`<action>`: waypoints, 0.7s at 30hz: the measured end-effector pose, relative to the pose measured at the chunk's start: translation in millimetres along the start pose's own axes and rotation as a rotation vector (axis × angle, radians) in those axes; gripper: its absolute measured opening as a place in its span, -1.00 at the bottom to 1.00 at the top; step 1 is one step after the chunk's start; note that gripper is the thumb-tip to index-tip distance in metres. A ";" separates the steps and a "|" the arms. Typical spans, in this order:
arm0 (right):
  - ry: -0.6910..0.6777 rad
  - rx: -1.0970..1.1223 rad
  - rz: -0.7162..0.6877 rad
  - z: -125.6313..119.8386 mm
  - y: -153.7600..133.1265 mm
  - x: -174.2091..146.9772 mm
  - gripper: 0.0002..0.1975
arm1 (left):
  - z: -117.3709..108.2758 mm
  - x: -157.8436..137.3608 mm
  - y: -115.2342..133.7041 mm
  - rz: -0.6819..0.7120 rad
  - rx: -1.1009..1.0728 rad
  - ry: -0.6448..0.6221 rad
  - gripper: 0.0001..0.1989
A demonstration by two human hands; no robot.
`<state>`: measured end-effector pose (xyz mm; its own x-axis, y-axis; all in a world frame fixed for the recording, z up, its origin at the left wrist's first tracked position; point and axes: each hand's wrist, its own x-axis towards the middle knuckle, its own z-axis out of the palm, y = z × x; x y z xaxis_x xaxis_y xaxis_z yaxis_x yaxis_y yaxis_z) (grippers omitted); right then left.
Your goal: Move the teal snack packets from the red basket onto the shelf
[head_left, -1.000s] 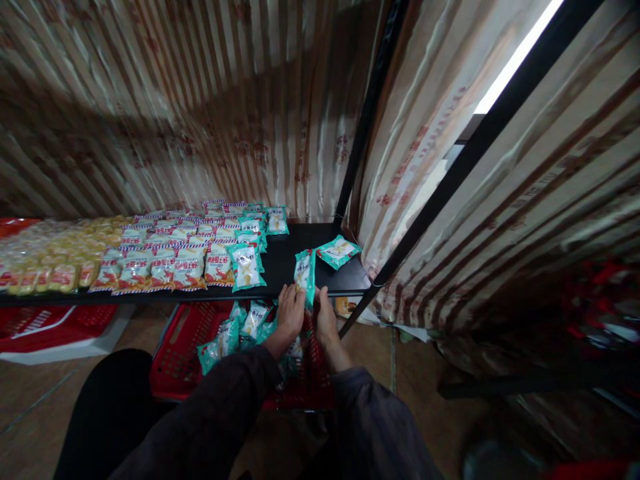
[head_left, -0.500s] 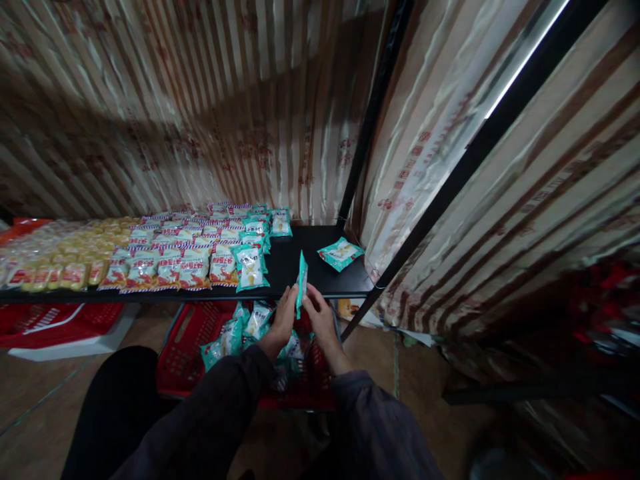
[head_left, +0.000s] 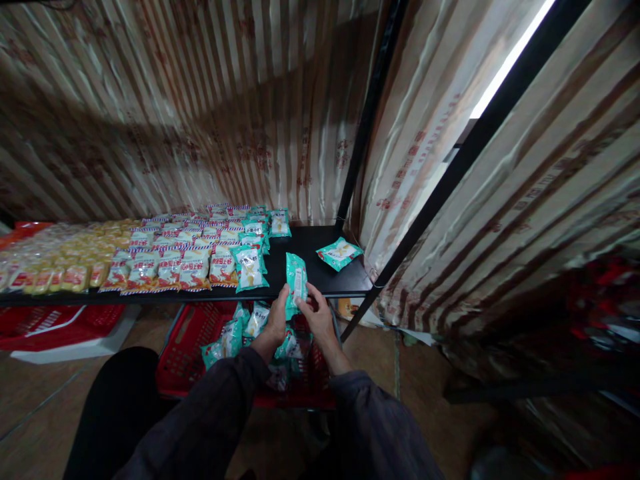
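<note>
The teal snack bag (head_left: pixel 296 280), held by left hand (head_left: pixel 276 315) and right hand (head_left: pixel 319 319), could drop, I think, if they loosen.

Packets (head_left: pixel 231 337) in basket (head_left: pixel 179 357) below shelf (head_left: pixel 315 243)

Head-worn view, facing forward — angled down, shelf (head_left: pixel 303 241) close

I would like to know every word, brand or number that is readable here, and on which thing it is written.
"小鱼小虾": the front teal packet on the shelf.
White-and-orange packets: red characters, too blurred to read surely.
Held teal packet: print too small.
Yellow wrapped items: labels unreadable.
Striped curtain: red characters, too blurred.
</note>
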<state>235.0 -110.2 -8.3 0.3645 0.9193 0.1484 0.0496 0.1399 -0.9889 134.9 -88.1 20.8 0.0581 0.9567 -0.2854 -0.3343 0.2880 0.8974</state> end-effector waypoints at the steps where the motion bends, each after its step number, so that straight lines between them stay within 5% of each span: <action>1: 0.009 -0.009 -0.006 -0.3 0.5 0.1 -0.41 | -0.1 -0.2 0.7 -0.004 -0.047 -0.002 -0.53; 10: 0.073 -0.196 -0.099 -10.4 5.8 1.3 -0.50 | -1.1 -7.5 0.0 -0.233 -0.301 0.143 -0.66; 21: 0.052 -0.180 -0.142 -14.3 4.1 0.7 -0.62 | -17.4 -4.0 -13.5 -0.256 -0.274 0.182 -0.90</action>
<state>248.7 -114.2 -12.3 0.3893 0.8740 0.2907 0.2669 0.1950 -0.9438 122.8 -96.6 4.0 0.0127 0.8255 -0.5643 -0.5702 0.4696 0.6740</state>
